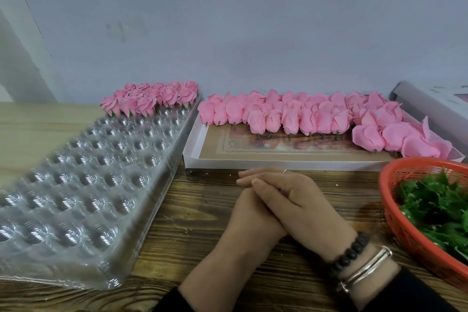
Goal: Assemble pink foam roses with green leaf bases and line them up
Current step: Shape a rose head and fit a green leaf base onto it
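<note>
Several bare pink foam roses (304,119) lie in rows in a shallow white cardboard box (192,157) at the back. A red mesh basket (402,223) at the right holds green leaf bases (435,205). Several roses fitted with green leaf bases (152,99) stand in the far rows of a clear plastic cavity tray (83,172) on the left. My right hand (298,200) lies flat over my left hand (250,220) on the table in front of the box. Neither hand holds anything.
The wooden table (202,210) carries everything. A pale wall rises just behind the box and tray. A grey-white box lid (425,106) leans at the far right. My right wrist wears a dark bead bracelet and silver bangles.
</note>
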